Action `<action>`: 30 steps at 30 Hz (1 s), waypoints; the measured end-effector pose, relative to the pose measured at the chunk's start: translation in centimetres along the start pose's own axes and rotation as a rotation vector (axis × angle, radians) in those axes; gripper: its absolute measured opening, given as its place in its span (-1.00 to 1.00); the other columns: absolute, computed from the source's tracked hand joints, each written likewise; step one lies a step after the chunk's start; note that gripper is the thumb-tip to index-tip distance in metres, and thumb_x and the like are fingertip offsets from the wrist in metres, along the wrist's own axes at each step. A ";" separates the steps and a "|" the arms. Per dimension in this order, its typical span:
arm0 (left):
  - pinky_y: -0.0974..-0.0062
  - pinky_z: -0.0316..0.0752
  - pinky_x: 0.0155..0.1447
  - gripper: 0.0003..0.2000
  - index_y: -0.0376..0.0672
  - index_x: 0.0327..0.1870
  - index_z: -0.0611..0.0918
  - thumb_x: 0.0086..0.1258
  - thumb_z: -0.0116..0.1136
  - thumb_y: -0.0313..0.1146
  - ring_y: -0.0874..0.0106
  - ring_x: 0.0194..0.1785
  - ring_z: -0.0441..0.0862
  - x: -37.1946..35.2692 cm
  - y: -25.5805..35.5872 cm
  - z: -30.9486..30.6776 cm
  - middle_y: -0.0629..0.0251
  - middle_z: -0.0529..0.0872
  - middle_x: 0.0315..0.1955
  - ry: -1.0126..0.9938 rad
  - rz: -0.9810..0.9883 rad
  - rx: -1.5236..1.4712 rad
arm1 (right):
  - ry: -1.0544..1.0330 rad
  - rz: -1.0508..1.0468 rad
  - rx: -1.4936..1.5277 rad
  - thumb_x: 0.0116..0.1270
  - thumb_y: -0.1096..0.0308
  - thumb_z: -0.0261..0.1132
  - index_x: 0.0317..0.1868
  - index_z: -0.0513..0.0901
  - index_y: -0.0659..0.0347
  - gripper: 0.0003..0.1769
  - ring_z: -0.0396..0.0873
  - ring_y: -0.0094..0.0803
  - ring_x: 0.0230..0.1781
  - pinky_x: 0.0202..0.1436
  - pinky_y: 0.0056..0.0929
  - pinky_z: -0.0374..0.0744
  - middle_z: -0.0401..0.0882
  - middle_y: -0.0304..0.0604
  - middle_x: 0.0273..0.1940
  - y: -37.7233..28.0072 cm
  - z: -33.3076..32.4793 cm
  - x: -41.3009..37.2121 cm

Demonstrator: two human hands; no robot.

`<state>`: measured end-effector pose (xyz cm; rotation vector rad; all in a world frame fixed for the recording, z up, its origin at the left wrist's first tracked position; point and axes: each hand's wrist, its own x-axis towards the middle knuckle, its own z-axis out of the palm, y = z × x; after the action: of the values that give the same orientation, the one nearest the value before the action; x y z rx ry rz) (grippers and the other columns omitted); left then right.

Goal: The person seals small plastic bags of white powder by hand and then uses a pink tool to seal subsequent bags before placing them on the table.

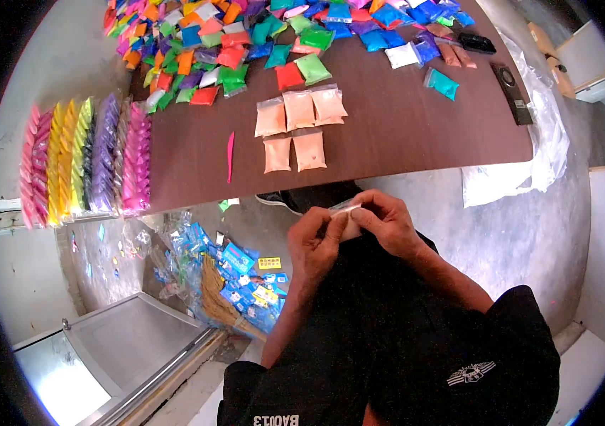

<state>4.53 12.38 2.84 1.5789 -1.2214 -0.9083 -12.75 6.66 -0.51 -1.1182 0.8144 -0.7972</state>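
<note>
Both of my hands are in front of my body, just below the table's near edge. My left hand (317,240) pinches one side of a small clear plastic bag (350,228) with pale contents. At the bag's top edge, my right hand (390,224) has its thumb and fingers closed on the other side. Fingers cover much of the bag, so whether its top is sealed cannot be seen. On the table (380,142) ahead lie several peach-coloured bags (300,109) in two rows. A thin pink plastic tool (231,157) lies to their left.
A large heap of small coloured bags (231,57) covers the table's far side. Rows of coloured packets (89,156) stand at its left end. A dark flat object (512,92) and a teal bag (442,84) lie right. Blue packaging (238,259) and a broom (215,291) are on the floor.
</note>
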 end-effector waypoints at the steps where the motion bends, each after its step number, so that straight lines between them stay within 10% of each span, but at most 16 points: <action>1: 0.56 0.48 -0.21 -0.88 -0.30 -0.22 0.70 0.51 0.33 -0.42 0.61 -0.29 0.56 0.0 -0.2 0.1 0.34 0.68 -0.40 -0.016 -0.021 -0.034 | 0.001 -0.003 -0.017 0.54 0.35 0.33 0.02 0.66 0.28 -0.81 0.59 -0.57 -0.16 -0.07 -0.50 0.62 0.68 -0.29 -0.16 0.2 -0.2 -0.1; 30: 0.56 0.50 -0.13 -0.82 -0.27 -0.11 0.71 0.56 0.28 -0.31 0.61 -0.25 0.57 -1.3 -0.9 1.0 0.42 0.71 -0.30 -0.095 -0.269 -0.215 | 0.109 0.027 0.033 0.56 0.36 0.30 0.08 0.66 0.28 -0.80 0.60 -0.55 -0.09 0.02 -0.47 0.63 0.69 -0.22 -0.08 1.3 0.8 -1.1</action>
<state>3.57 13.51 1.69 1.5621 -0.9514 -1.2560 -12.42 8.25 -1.46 -1.0401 0.9022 -0.8517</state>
